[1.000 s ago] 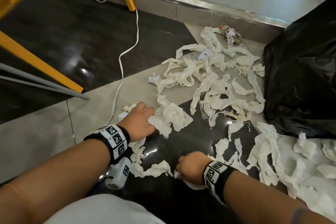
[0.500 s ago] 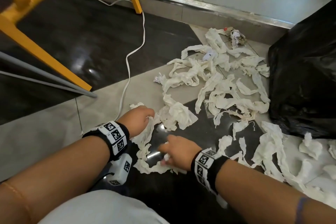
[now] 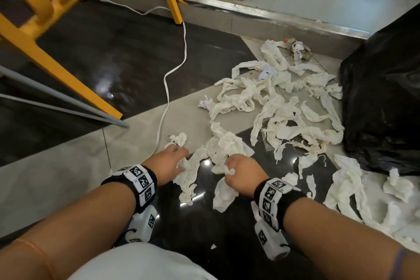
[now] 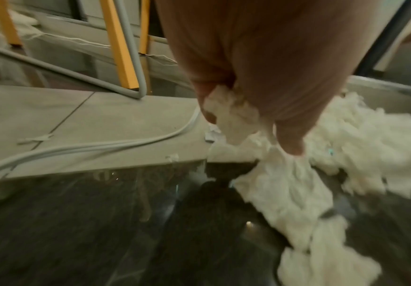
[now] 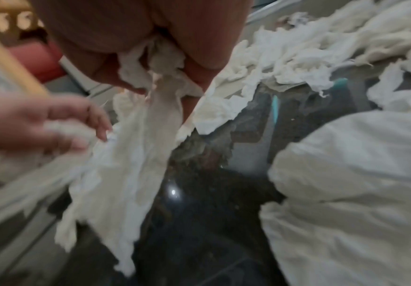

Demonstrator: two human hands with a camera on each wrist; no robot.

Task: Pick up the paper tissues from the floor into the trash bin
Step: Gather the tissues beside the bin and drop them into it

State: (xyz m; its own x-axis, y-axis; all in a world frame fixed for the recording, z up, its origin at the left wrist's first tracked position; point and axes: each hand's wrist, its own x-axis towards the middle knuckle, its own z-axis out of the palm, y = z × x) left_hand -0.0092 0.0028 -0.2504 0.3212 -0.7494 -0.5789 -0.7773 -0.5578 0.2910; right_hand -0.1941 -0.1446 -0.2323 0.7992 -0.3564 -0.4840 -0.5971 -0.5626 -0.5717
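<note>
Both hands now sit close together at the near edge of the mess, where a second ago they were set further apart: the right hand (image 3: 242,171) was lower, on a scrap by the near tiles, and has come up and leftward, while the left hand (image 3: 167,163) has drawn back a little from the crumpled sheet it was reaching into. Each now has its fingers curled tight around a wad; the left wrist view shows the left fingers (image 4: 290,135) clamped on a clump with a long strip (image 3: 188,179) trailing to the dark floor (image 3: 200,229), and the right wrist view shows tissue bunched in the right fist with a sheet hanging below. So gathering has moved from reaching to holding, though nothing has reached the black trash bag (image 3: 384,102) at far right. Most of the paper tissues (image 3: 279,107) lie spread between the hands and the bag, with more at near right.
</note>
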